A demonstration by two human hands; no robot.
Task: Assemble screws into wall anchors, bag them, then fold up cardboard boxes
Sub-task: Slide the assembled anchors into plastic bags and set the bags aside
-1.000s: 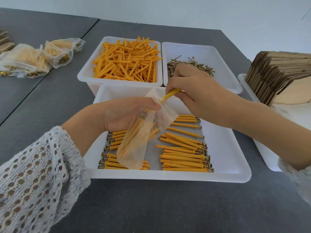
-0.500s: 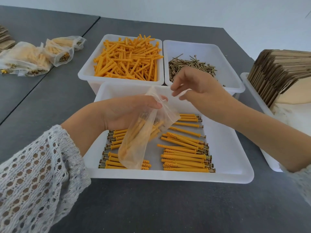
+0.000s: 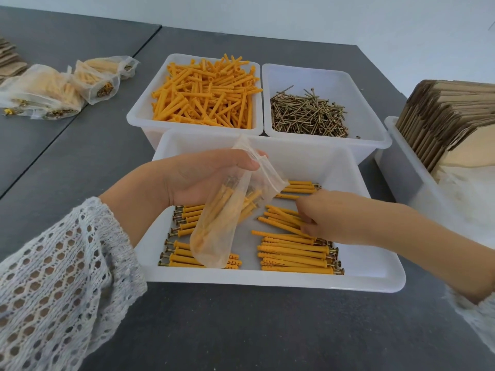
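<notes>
Grey tabletop (image 3: pixel 241 330) carrying a white tray (image 3: pixel 267 279) of assembled anchors (image 3: pixel 292 253). Left hand (image 3: pixel 203 178) pinching a clear bag (image 3: pixel 222 223) above them; right hand (image 3: pixel 329 215) curled round one anchor in the tray.

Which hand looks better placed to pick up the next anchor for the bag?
Right. The right hand already rests on the assembled anchors, while the left hand holds the bag.

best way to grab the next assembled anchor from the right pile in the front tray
Pinch the orange shaft mid-length from above with the right hand. The assembled anchors lie flat, side by side in the front tray, so only their tops are exposed.
</notes>
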